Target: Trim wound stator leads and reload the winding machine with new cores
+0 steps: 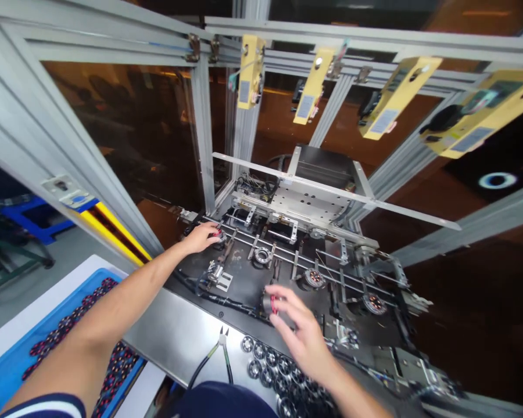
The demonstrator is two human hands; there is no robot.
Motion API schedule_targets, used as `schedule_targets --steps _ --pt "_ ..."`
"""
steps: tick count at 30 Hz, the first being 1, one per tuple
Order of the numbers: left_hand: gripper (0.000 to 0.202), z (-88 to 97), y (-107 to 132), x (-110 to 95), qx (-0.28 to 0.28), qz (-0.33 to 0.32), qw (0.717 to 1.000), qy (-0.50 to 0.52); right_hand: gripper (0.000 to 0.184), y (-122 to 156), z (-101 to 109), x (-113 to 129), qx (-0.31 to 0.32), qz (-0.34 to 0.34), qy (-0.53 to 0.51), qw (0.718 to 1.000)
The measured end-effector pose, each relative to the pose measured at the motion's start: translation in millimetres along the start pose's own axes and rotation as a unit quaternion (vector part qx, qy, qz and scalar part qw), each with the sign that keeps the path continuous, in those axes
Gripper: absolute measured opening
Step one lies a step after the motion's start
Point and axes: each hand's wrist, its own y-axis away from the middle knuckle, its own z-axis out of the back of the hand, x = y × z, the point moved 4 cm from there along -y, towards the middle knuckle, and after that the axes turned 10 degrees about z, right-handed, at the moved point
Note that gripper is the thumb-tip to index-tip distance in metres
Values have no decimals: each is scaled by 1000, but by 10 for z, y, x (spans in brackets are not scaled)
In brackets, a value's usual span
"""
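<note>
My left hand [203, 237] reaches to the leftmost station of the machine. Its fingers are closed on a small round red-and-black motor part [218, 232] at the fixture there. Above the machine's front edge, my right hand [300, 323] has its thumb and fingers around a dark cylindrical motor part with red on it [268, 303]. To the right along the rails are an open metal ring fixture [262, 256] and two fixtures bearing round parts with copper-coloured windings, one in the middle [314, 278] and one farther right [375, 303].
Several silver-and-black round parts [268, 376] stand on the steel ledge, beside side cutters [222, 342]. A blue tray [9, 351] of red-and-black parts lies at left. A metal bar [331, 190] crosses above the machine; yellow units [250, 72] hang from the frame.
</note>
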Motion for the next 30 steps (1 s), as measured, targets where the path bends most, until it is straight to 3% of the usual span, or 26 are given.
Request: schedule_targets --steps 3,5,7,10,15,17,19,21,24,27,30 --pt "29 112 597 -68 -42 23 997 58 15 392 -334 -6 5 -82 -96 992" --pt "32 94 1101 -77 -45 45 995 71 15 530 -630 -66 45 -92 -127 987" --pt "29 -40 1592 -36 -30 74 995 64 13 548 -969 -134 108 -49 -97 988" --pt "18 -408 2154 127 -2 127 991 29 19 407 -1542 -239 213 54 42 975" --pt "24 -938 2540 409 -20 232 972 -32 42 11 -2384 -363 270 119 168 940" --pt "25 -1032 2575 447 -36 252 966 -43 44 -96 -2582 -358 279 128 199 931" --pt "23 -1071 2591 457 -44 255 965 -47 45 -140 -2638 -317 281 134 218 925" --pt "20 -1071 2614 454 -48 247 967 -49 43 -117 -2510 -253 275 139 231 923" --pt "23 -998 2645 418 -49 220 973 -56 35 24 -1954 -142 257 149 238 925" --pt "20 -775 2498 275 -50 160 984 -66 32 223 -1052 -87 230 145 259 927" --pt "27 -416 2007 -179 -62 50 994 -70 32 406 38 -212 176 79 323 927"
